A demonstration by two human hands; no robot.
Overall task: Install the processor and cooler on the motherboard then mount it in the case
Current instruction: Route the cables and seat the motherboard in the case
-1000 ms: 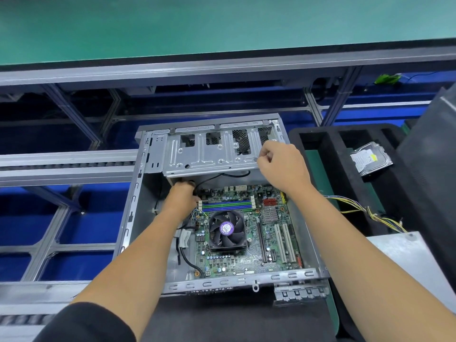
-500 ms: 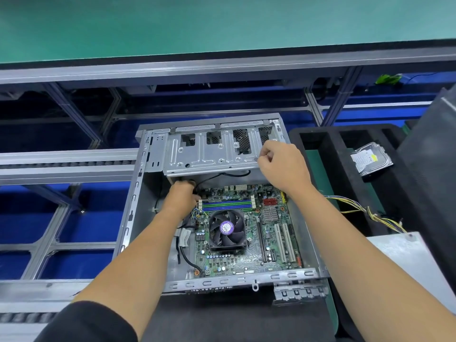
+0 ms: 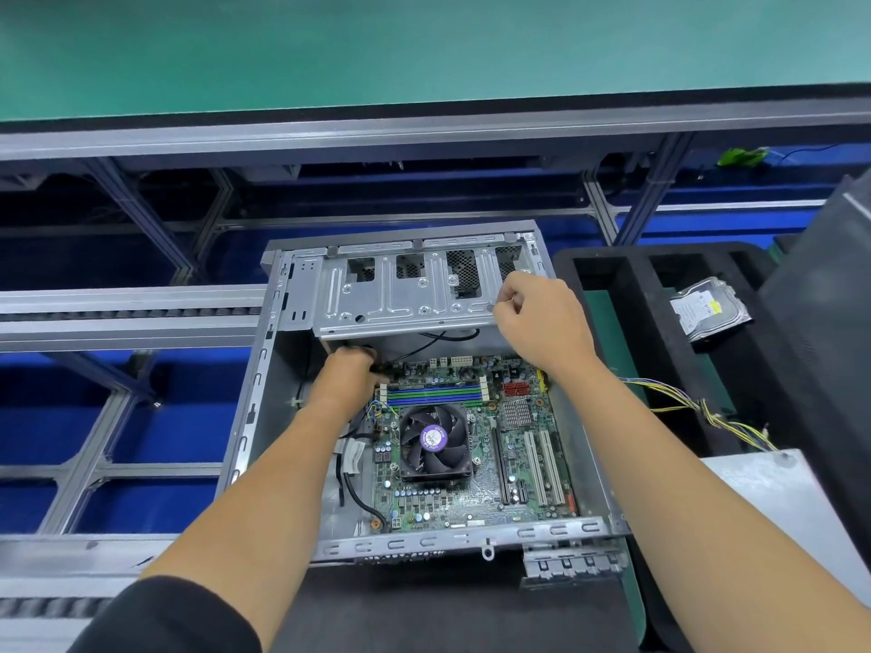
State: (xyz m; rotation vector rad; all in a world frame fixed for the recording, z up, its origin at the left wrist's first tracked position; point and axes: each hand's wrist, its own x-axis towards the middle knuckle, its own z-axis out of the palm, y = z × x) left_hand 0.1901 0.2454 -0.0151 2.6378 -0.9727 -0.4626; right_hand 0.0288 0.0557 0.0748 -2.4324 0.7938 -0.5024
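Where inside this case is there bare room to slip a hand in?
Bare case floor lies between the left wall and the motherboard. It is crowded under the drive cage, where the left hand meets black cables.

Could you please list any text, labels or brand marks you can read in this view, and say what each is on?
None can be quoted.
Purple round label on the cooler fan: print there, too blurred to read.
White label on the hard drive in the black foam tray: print and a yellow sticker, too small to read.
White tag on the cable left of the motherboard: illegible.
Motherboard markings: too small.
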